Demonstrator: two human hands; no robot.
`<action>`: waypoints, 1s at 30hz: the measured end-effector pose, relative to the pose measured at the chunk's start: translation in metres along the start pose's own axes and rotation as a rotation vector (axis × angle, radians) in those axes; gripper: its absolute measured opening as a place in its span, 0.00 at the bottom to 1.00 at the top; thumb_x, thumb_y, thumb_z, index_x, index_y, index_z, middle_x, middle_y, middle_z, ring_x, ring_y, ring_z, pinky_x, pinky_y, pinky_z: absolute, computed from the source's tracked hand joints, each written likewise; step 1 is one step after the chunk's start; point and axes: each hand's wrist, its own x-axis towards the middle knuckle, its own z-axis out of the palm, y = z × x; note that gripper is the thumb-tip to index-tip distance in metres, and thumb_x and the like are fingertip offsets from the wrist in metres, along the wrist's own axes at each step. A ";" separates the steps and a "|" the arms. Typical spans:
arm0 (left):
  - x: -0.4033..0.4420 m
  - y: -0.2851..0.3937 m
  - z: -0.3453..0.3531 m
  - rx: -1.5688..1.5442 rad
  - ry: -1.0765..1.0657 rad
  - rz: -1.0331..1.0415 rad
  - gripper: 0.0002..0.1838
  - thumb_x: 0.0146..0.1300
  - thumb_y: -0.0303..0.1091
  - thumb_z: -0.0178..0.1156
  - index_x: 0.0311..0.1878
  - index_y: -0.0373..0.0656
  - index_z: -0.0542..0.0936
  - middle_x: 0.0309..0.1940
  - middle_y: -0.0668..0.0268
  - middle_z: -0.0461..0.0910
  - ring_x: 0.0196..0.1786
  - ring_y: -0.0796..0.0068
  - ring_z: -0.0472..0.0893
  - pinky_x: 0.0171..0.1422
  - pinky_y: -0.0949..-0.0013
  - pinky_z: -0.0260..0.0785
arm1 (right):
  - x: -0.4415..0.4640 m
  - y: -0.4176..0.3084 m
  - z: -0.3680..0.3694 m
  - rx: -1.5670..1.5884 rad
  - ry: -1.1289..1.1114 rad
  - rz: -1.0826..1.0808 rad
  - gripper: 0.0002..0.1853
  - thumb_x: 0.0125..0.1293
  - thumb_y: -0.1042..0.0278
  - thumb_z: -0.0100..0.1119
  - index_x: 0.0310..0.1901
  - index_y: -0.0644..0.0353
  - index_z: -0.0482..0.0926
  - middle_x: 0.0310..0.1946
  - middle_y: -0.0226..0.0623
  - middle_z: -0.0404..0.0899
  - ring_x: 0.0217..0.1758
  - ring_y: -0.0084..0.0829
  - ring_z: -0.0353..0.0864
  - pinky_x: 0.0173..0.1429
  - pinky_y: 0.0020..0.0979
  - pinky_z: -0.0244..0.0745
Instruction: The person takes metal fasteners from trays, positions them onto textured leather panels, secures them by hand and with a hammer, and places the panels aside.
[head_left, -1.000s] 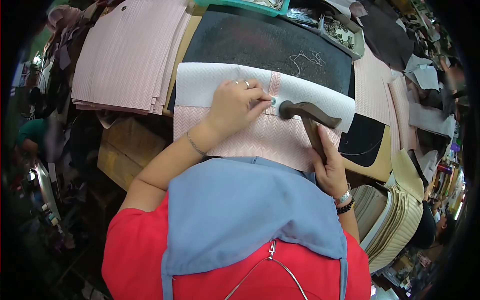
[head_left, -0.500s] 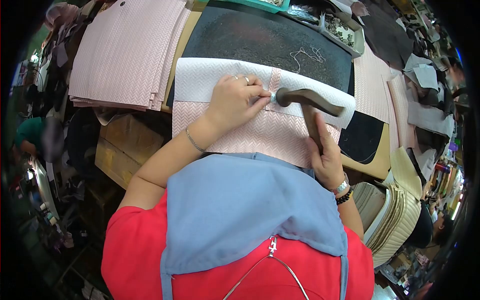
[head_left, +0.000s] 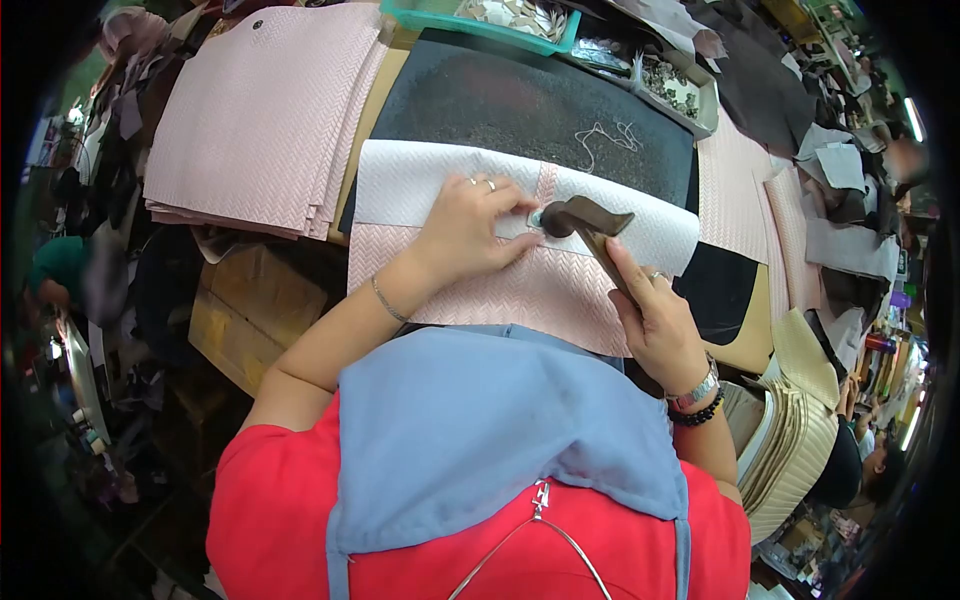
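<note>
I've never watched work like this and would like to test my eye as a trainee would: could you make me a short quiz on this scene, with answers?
1. What tool does the person's right hand hold?
2. True or false: the loose thread lies on the dark mat.
3. Fill in the blank: around the person's left wrist is a thin ____.

Key:
1. A hammer.
2. True.
3. Bracelet.
</note>
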 end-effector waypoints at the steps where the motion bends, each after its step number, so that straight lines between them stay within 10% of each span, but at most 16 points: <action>1: 0.000 0.002 0.000 -0.023 0.008 -0.019 0.22 0.50 0.42 0.75 0.48 0.49 0.83 0.34 0.71 0.82 0.34 0.71 0.79 0.46 0.66 0.64 | 0.000 0.002 0.003 0.029 0.043 -0.025 0.37 0.66 0.75 0.59 0.75 0.40 0.60 0.36 0.44 0.77 0.35 0.45 0.80 0.41 0.40 0.76; 17: -0.004 -0.001 0.004 -0.100 0.092 -0.012 0.49 0.46 0.42 0.79 0.71 0.45 0.64 0.33 0.67 0.78 0.30 0.73 0.76 0.36 0.69 0.71 | 0.022 -0.036 -0.029 -0.284 -0.137 -0.050 0.33 0.68 0.70 0.57 0.73 0.32 0.64 0.32 0.41 0.75 0.29 0.41 0.80 0.33 0.39 0.77; 26: -0.003 0.001 -0.002 -0.136 0.028 -0.061 0.44 0.44 0.44 0.79 0.65 0.46 0.72 0.35 0.65 0.78 0.36 0.66 0.78 0.47 0.64 0.70 | 0.001 0.012 0.010 0.042 0.013 -0.092 0.36 0.65 0.76 0.58 0.74 0.45 0.62 0.37 0.47 0.77 0.35 0.48 0.77 0.42 0.43 0.73; 30: -0.002 0.000 -0.021 0.083 -0.032 0.117 0.29 0.45 0.46 0.76 0.52 0.47 0.81 0.42 0.62 0.78 0.49 0.57 0.77 0.58 0.56 0.66 | -0.027 0.029 0.007 0.176 0.117 0.046 0.31 0.65 0.78 0.58 0.70 0.57 0.66 0.51 0.53 0.80 0.52 0.51 0.82 0.55 0.39 0.77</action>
